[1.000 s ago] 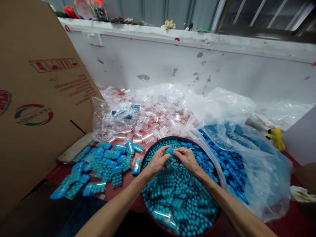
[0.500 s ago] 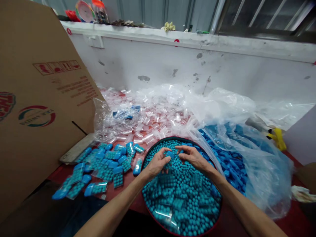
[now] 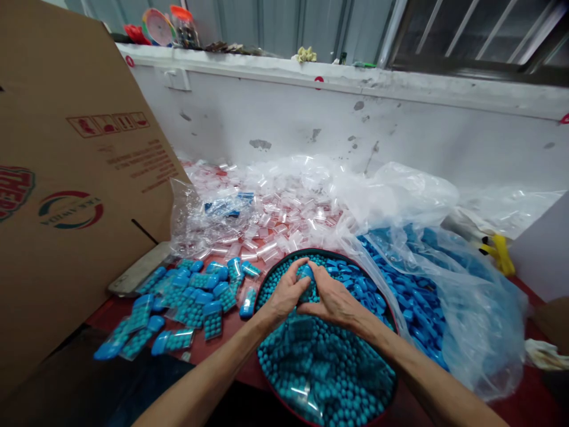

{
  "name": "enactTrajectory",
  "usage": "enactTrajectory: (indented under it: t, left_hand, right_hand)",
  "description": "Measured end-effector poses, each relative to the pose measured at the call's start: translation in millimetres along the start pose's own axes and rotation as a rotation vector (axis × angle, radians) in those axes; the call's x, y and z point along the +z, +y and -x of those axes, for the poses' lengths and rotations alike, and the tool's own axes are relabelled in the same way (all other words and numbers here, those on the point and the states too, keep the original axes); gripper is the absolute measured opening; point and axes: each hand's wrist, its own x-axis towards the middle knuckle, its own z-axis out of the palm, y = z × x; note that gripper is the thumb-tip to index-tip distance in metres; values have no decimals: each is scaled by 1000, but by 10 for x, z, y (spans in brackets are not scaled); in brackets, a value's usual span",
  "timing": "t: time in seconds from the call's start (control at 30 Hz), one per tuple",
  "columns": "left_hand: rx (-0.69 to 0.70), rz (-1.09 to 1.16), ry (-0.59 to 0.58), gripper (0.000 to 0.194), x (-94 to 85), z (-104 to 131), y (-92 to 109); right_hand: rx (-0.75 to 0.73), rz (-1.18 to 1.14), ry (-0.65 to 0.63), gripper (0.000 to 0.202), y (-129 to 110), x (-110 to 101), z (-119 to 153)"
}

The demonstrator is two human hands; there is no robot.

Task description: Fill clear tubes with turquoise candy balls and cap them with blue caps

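Note:
Over a round tub (image 3: 326, 254) of small blue balls (image 3: 355, 367), my two hands meet around one small clear plastic case (image 3: 305, 274) with blue in it. My left hand (image 3: 287, 292) grips the case from the left, thumb and fingers closed on it. My right hand (image 3: 331, 299) presses against it from the right, its fingertips touching the top. Most of the case is covered by my fingers. Blue caps (image 3: 358, 281) lie on the balls at the tub's right side, and several clear cases rest among the balls at the front.
Filled, blue-capped cases (image 3: 212, 320) lie left of the tub on the red table. Behind are many clear empty cases (image 3: 284, 210). A plastic bag (image 3: 484, 314) of blue caps stands right. A large cardboard box (image 3: 84, 178) rises at left, and a yellow-handled tool (image 3: 502, 255) lies far right.
My right hand has moved left and closed in on the case held by my left hand. More blue caps at the tub's right side now show. The camera view has shifted slightly.

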Motion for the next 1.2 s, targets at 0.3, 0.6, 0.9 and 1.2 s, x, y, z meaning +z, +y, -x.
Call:
enactTrajectory:
  t: [0.3, 0.6, 0.9, 1.2]
  left_hand:
    - [88, -42, 129, 26, 88, -51, -57]
    - [143, -295, 220, 26, -156, -186, -79]
    - [150, -881, 598, 36, -1223, 89, -43]
    - [221, -1224, -82, 30, -595, 242, -143]
  right_hand:
    - [-99, 87, 215, 64, 40, 146, -66]
    - [-82, 43, 12, 75, 124, 127, -221]
    - [-103, 20, -245, 30, 317, 81, -217]
    - [-174, -23, -447, 52, 478, 175, -272]
